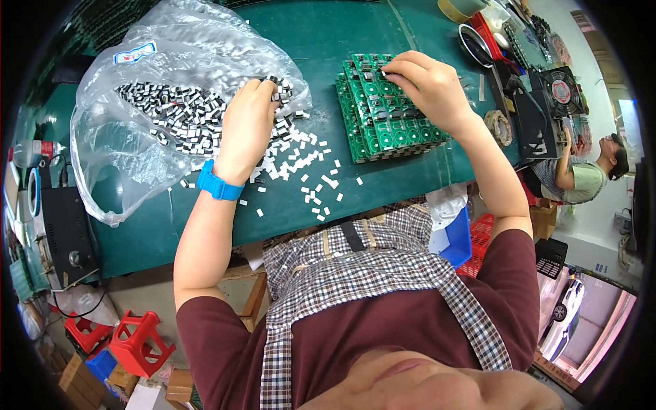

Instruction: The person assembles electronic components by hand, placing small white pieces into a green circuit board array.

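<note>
Your left hand (244,126) is over a heap of small rectangular black-and-white pieces (184,109), which lies in and at the mouth of a crumpled clear plastic bag (102,171). Its fingers curl down among the pieces; whether they pinch one, you cannot tell from here, since the back of the hand hides the tips. A bright blue wrist strap (217,186) sits just below that hand.

Your right hand (432,90) is at the far edge of a stack of green printed circuit boards (386,140). Its thumb and forefinger press together at the tips, and they appear to pinch one small pale piece (384,74) right at the top board.

As for progress, the upper boards carry dark components between rows of round green rings, so they look partly populated. How many spots have one of your pieces is too small to make out. Plenty is left loose: the heap is large, and more white-faced pieces (297,162) lie scattered on the dark green tabletop (328,34), between the bag and your edge of the table. The boards stand well stacked, to the right of these.
</note>
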Motion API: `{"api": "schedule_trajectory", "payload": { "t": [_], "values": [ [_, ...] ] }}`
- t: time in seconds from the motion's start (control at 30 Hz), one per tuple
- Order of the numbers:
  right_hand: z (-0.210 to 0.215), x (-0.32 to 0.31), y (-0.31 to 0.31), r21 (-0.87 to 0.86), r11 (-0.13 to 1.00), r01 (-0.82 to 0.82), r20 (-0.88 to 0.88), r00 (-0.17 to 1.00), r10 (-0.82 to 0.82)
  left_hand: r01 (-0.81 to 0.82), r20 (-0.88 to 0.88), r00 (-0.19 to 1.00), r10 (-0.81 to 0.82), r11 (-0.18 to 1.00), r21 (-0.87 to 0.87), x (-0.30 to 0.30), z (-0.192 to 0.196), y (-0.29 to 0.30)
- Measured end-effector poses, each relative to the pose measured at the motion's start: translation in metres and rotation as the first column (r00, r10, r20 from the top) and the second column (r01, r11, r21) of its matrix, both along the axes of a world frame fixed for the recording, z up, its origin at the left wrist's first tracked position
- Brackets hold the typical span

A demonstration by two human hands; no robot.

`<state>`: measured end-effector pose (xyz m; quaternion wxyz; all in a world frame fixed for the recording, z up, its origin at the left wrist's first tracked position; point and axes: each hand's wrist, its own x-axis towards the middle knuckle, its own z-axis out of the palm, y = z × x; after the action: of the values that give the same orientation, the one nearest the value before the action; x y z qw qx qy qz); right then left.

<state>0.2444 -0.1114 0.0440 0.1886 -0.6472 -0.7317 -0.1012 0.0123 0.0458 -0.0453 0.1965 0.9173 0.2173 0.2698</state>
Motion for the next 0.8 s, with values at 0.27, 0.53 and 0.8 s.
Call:
{"api": "schedule_trajectory", "payload": {
  "t": [0.27, 0.53, 0.8],
  "values": [
    [0.0, 0.0, 0.003, 0.029, 0.998, -0.053, 0.075, 0.996, 0.051, -0.025, 0.019, 0.999, 0.027, 0.998, -0.056, 0.001, 0.004, 0.001],
    [0.012, -0.021, 0.004, 0.022, 0.999, -0.05, 0.136, 0.99, 0.046, -0.058, 0.251, 0.962, 0.105, 0.981, -0.184, 0.003, 0.031, -0.01],
    [0.009, -0.075, 0.027, 0.107, 0.968, -0.226, -0.334, 0.909, 0.249, 0.567, 0.578, 0.815, -0.046, 0.273, -0.777, 0.0, 0.038, -0.02]
  ]
}}
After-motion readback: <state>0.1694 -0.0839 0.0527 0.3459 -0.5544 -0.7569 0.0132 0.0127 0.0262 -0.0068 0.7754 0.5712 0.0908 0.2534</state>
